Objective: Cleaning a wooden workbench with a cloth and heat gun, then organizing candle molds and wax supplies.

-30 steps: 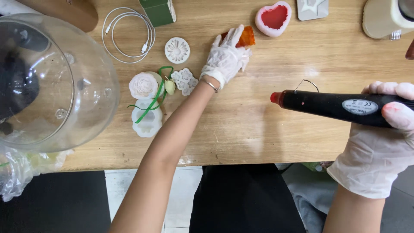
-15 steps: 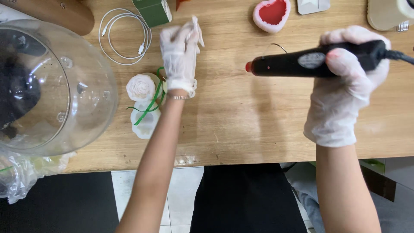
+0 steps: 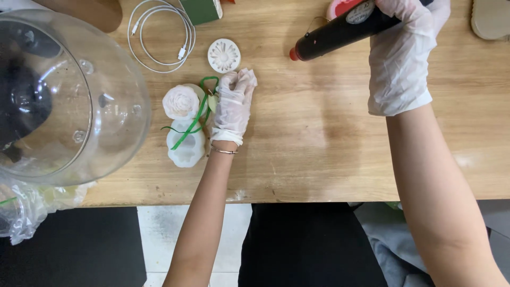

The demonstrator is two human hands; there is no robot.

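My left hand (image 3: pixel 234 103), in a thin white glove, rests on the wooden table (image 3: pixel 319 143) with its fingers curled over a small pale flower piece (image 3: pixel 213 102) tied with green ribbon (image 3: pixel 197 114). Just left of it lie a white rose-shaped piece (image 3: pixel 179 102) and a white mould (image 3: pixel 186 146). A round white daisy disc (image 3: pixel 223 55) sits just beyond the fingers. My gloved right hand (image 3: pixel 404 53) grips a black glue gun (image 3: pixel 340 32) at the table's far side, its orange tip pointing left.
A large clear glass bowl (image 3: pixel 74 95) fills the left side. A coiled white cable (image 3: pixel 162 34) and a green box (image 3: pixel 202 9) lie at the back. A crumpled plastic bag (image 3: pixel 26 212) hangs off the left front edge. A tan object (image 3: pixel 491 18) sits at the far right.
My left hand came back from the far side and dropped beside the white flower pieces. My right hand carried the glue gun farther away and tilted it upward.
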